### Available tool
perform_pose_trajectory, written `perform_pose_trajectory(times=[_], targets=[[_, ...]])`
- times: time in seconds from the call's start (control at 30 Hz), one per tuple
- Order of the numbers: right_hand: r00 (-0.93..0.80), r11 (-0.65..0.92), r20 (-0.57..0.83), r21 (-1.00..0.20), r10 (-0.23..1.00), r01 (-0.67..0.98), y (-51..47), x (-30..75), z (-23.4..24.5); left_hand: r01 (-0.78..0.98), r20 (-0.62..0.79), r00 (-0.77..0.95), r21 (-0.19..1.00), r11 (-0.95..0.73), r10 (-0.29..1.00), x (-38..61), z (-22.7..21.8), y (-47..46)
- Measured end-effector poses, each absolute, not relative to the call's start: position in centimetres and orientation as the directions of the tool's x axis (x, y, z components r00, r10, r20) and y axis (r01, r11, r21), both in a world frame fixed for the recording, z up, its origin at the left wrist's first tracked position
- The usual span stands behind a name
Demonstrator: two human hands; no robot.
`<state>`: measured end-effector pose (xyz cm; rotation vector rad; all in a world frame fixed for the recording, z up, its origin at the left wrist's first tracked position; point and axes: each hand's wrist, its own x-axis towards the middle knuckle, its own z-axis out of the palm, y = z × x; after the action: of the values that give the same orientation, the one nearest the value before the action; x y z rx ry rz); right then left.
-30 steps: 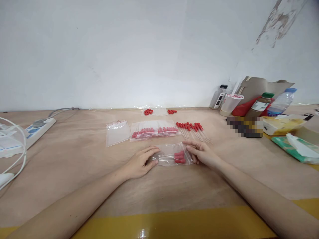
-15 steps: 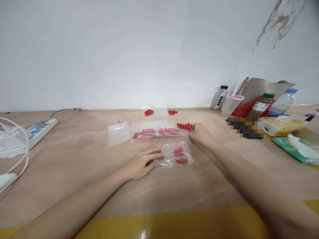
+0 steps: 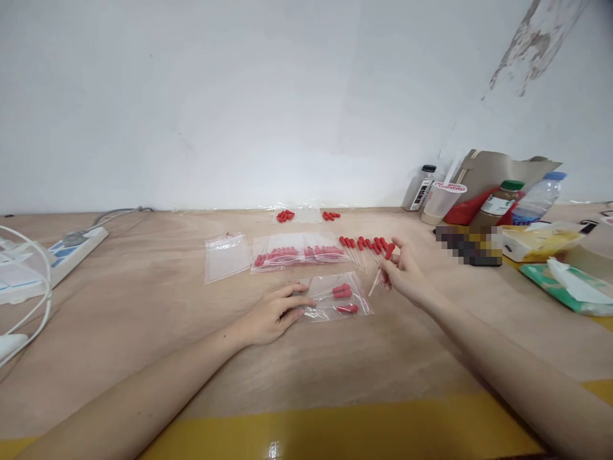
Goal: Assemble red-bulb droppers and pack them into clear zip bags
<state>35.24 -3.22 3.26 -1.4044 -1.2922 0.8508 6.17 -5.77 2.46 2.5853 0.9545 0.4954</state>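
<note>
My right hand (image 3: 405,275) pinches a dropper (image 3: 389,250) with a red rubber bulb and a thin clear tube, bulb up and tube slanting down to the left. Beside it lies a row of similar droppers (image 3: 361,244) with their tubes toward me. My left hand (image 3: 275,313) rests with fingers spread on the left end of a clear zip bag (image 3: 320,313), which holds several red-bulbed droppers. Behind that bag are overlapping filled bags (image 3: 301,250) of droppers. A flat zip bag (image 3: 227,257) with nothing visible inside lies to their left.
Two small piles of red bulbs (image 3: 285,216) lie on plastic by the wall. At right stand bottles (image 3: 500,204), a plastic cup (image 3: 443,201) and a tissue pack (image 3: 569,287). A power strip (image 3: 79,249) with cables lies at left.
My right hand has lifted a dropper from the row and drawn it to the right and toward me. My left hand stays on the bag.
</note>
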Motion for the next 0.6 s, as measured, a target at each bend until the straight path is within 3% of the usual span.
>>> perform_pose_trajectory(times=[0.13,0.4,0.6], targets=[[0.232,0.144,0.151,-0.989,0.961,0.046,-3.9,34.6,1.2,0.555,0.205,0.710,0.425,-0.715,0.673,6.2,2.4,-5.8],[0.402,0.243,0.233,-0.970,0.885,0.025,-3.4,35.8,1.2,0.564,0.191,0.710,0.424,-0.709,0.678,6.3,2.8,-5.9],[0.311,0.187,0.155,-0.979,0.938,-0.076,-4.1,34.6,0.4,0.567,0.198,0.705,0.418,-0.709,0.681,6.3,2.6,-5.9]])
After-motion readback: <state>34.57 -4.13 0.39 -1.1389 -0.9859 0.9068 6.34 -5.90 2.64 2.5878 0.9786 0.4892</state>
